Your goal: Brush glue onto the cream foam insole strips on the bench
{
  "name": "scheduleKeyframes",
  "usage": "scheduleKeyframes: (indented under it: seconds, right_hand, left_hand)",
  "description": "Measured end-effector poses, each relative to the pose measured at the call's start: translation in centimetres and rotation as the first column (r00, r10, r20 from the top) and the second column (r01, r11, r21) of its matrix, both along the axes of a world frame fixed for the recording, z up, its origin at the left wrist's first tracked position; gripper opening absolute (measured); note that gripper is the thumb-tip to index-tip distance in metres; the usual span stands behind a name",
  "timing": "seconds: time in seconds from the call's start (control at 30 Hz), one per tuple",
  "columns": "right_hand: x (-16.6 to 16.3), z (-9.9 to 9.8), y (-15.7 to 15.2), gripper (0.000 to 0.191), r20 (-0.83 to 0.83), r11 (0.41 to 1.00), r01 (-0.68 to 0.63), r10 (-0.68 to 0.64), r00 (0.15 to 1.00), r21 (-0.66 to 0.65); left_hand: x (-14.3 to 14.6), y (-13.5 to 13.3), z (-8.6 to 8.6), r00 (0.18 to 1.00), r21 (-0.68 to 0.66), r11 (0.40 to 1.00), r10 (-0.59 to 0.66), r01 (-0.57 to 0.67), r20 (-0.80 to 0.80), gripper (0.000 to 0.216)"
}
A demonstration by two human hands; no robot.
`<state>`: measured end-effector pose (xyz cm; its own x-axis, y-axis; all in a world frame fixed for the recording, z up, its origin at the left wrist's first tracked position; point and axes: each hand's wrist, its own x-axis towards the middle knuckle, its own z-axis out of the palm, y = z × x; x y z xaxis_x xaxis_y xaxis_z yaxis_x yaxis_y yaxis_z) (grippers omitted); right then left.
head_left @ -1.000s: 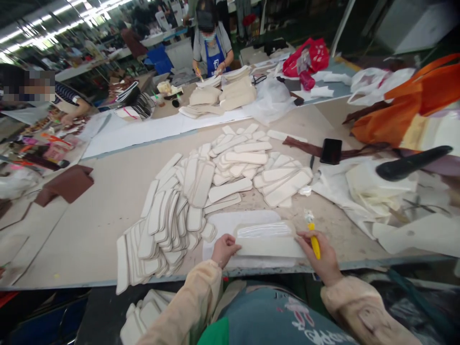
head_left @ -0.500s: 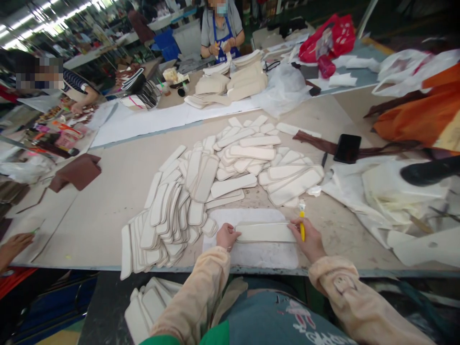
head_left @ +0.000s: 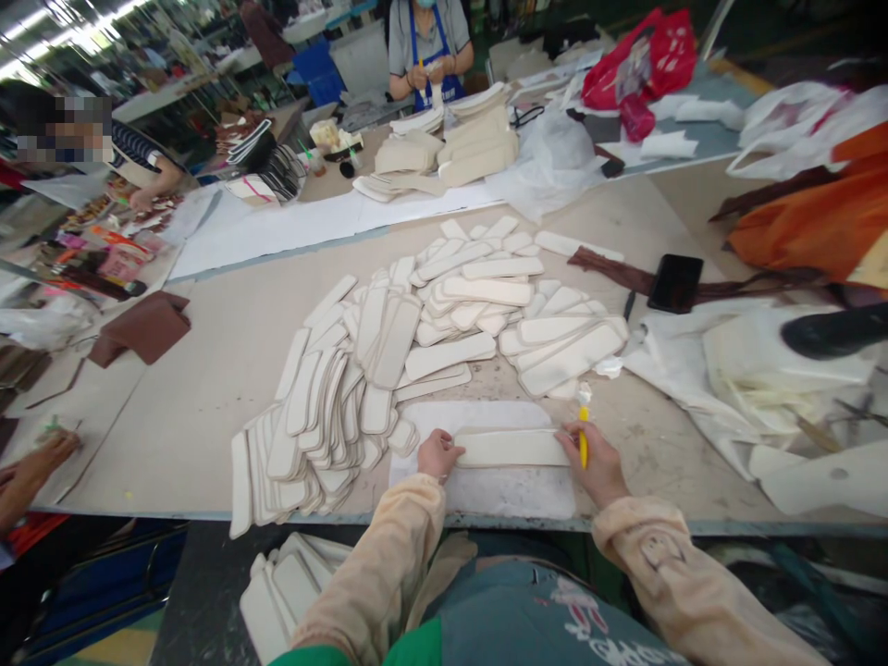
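A long cream panel (head_left: 511, 449) with rounded corners lies across a white paper sheet (head_left: 486, 495) at the table's near edge. My left hand (head_left: 439, 455) pinches its left end between thumb and fingers. At the other end, my right hand (head_left: 595, 461) holds the panel's right end with its fingertips. That same hand also grips a yellow-handled brush (head_left: 584, 444), pointing away from me, its tip coated white. Just beyond, many similar cream panels (head_left: 388, 342) are heaped and fanned out. The undersides of both hands' grips are hidden.
To the right are a black phone (head_left: 675, 283), a white tub (head_left: 749, 356) on plastic sheeting, and an orange cloth (head_left: 811, 227). Brown material (head_left: 142, 328) lies left. More panels (head_left: 284, 592) sit below the table edge. A co-worker's hand (head_left: 42, 467) is at far left; others work opposite.
My hands keep hold of the panel in nearly the same place. The view has shifted slightly. At far left, the co-worker's hand has moved in a little over the table.
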<state>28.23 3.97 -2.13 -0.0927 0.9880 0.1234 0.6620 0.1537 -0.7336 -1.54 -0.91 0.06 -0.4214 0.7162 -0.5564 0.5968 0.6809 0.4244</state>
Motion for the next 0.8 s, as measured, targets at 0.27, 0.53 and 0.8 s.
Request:
scheduleKeyframes:
  seconds: [0.27, 0.53, 0.8]
  right_hand:
    - [0.6, -0.4, 0.5, 0.021, 0.045, 0.990, -0.029, 0.023, 0.999, 0.135]
    - [-0.9, 1.5, -2.9, 0.014, 0.241, 0.872, -0.443, 0.393, 0.888, 0.210]
    - [-1.7, -0.5, -5.0, 0.015, 0.358, 0.829, -0.536, 0.458, 0.814, 0.157]
  left_hand:
    - [0.2, 0.4, 0.5, 0.999, -0.035, 0.998, -0.046, 0.045, -0.025, 0.026]
    - [0.1, 0.3, 0.2, 0.991, -0.032, 0.992, -0.121, 0.119, -0.058, 0.025]
    - [0.0, 0.2, -0.4, 0.985, -0.004, 0.988, -0.154, 0.154, -0.084, 0.025]
